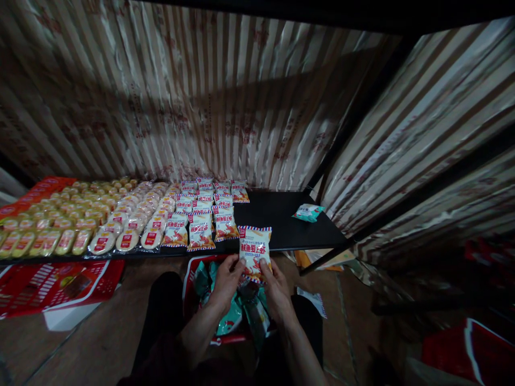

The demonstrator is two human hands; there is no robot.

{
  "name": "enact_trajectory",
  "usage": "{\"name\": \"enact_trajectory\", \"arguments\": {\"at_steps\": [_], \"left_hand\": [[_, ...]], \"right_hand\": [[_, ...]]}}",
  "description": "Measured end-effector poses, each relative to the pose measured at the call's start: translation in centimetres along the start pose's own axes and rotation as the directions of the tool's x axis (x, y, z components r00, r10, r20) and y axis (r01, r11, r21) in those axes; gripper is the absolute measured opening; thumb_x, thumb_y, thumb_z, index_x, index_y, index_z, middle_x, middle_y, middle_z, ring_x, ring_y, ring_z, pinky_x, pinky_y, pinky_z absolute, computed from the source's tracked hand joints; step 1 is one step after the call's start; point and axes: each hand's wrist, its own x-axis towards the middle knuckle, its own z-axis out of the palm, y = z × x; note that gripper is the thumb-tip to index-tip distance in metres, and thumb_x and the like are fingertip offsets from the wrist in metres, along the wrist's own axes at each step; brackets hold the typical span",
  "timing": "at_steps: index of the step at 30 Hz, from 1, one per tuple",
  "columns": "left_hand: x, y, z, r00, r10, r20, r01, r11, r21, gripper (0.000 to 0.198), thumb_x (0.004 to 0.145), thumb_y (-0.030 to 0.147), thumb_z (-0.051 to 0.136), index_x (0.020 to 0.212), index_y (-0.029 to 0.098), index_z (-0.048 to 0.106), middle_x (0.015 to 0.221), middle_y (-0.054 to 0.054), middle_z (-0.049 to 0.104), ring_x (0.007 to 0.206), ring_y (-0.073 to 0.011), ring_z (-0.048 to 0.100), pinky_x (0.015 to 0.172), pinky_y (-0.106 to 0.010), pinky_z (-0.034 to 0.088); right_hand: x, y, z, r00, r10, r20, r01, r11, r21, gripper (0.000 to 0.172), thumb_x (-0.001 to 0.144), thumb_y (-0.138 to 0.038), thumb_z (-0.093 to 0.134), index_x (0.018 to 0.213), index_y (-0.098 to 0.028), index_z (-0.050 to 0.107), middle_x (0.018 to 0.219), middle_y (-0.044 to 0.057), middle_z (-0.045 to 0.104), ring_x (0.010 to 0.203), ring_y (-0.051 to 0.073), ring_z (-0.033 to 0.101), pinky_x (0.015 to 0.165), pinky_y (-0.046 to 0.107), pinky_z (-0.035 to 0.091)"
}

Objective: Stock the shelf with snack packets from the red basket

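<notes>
Between my two hands I hold a white and orange snack packet (254, 247) with a striped edge, just in front of the black shelf (269, 214). My left hand (228, 279) grips its lower left corner with the thumb on the front. On the lower right corner, my right hand (276, 284) pinches it the same way. Matching snack packets (200, 230) lie in rows on the shelf, left of the held one. Below my hands, a red basket (188, 287) between my knees holds several teal packets (231, 316).
Round wrapped cakes (127, 239) and yellow oval packs (44, 242) fill the shelf's left side. One teal packet (309, 212) lies on its right. A red basket (60, 284) stands at the lower left. Another packet (313, 301) rests on the floor. A black post (362, 118) rises at the right.
</notes>
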Motion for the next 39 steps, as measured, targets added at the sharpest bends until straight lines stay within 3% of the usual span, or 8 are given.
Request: {"name": "enact_trajectory", "arguments": {"at_steps": [6, 12, 19, 26, 33, 39], "left_hand": [[1.3, -0.6, 0.7, 0.998, 0.043, -0.039, -0.041, 0.998, 0.038, 0.039, 0.062, 0.046, 0.077, 0.085, 0.015, 0.068, 0.085, -0.008, 0.071, 0.071, -0.0187, 0.065, 0.054, -0.024, 0.047], [3.0, -0.7, 0.9, 0.998, 0.061, -0.020, -0.061, 0.998, 0.031, 0.035, 0.065, 0.042, 0.074, 0.087, 0.016, 0.067, 0.091, -0.009, 0.071, 0.078, -0.0210, 0.065, 0.059, -0.027, 0.050], [6.0, -0.2, 1.5, 0.992, 0.129, -0.010, -0.128, 0.991, 0.044, 0.024, 0.066, 0.032, 0.073, 0.085, 0.018, 0.067, 0.087, -0.006, 0.071, 0.079, -0.0194, 0.065, 0.060, -0.024, 0.049], [8.2, -0.4, 2.0, 0.989, 0.144, -0.010, -0.143, 0.985, 0.098, 0.022, 0.070, 0.026, 0.071, 0.091, 0.019, 0.067, 0.091, -0.006, 0.070, 0.080, -0.0190, 0.064, 0.063, -0.025, 0.050], [10.6, -1.2, 2.8, 0.985, 0.170, -0.014, -0.167, 0.979, 0.113, 0.021, 0.068, 0.020, 0.072, 0.088, 0.021, 0.066, 0.089, -0.004, 0.069, 0.079, -0.0184, 0.064, 0.073, -0.031, 0.053], [12.7, -1.1, 4.2, 0.978, 0.198, -0.071, -0.170, 0.943, 0.285, 0.015, 0.076, 0.015, 0.063, 0.091, 0.019, 0.063, 0.087, -0.005, 0.066, 0.076, -0.0164, 0.063, 0.064, -0.026, 0.054]], "right_hand": [[1.3, 0.1, -0.6, 0.992, 0.130, 0.002, -0.129, 0.989, 0.073, 0.056, 0.068, -0.054, 0.073, 0.110, -0.019, 0.064, 0.094, 0.009, 0.074, 0.083, 0.027, 0.070, 0.066, 0.035, 0.055], [2.6, -0.4, -0.3, 0.995, 0.103, 0.009, -0.104, 0.992, 0.076, 0.053, 0.069, -0.051, 0.073, 0.111, -0.020, 0.064, 0.098, 0.008, 0.074, 0.086, 0.025, 0.069, 0.070, 0.034, 0.055], [6.1, 0.4, -1.1, 0.999, 0.045, -0.013, -0.045, 0.999, 0.023, 0.053, 0.067, -0.052, 0.074, 0.110, -0.021, 0.066, 0.095, 0.006, 0.074, 0.081, 0.024, 0.069, 0.069, 0.035, 0.055], [8.1, -0.5, -1.0, 0.997, 0.073, 0.007, -0.074, 0.994, 0.085, 0.059, 0.063, -0.048, 0.078, 0.113, -0.021, 0.064, 0.089, 0.005, 0.074, 0.075, 0.024, 0.069, 0.066, 0.036, 0.056], [10.8, -0.3, -1.4, 0.998, 0.028, -0.055, -0.024, 0.996, 0.087, 0.047, 0.061, -0.043, 0.080, 0.100, -0.021, 0.069, 0.089, 0.003, 0.074, 0.075, 0.020, 0.067, 0.069, 0.032, 0.053], [13.3, -0.6, -1.5, 0.993, 0.000, -0.116, 0.001, 1.000, 0.010, 0.051, 0.056, -0.048, 0.080, 0.098, -0.020, 0.071, 0.085, 0.003, 0.074, 0.074, 0.019, 0.066, 0.070, 0.033, 0.052]]}}
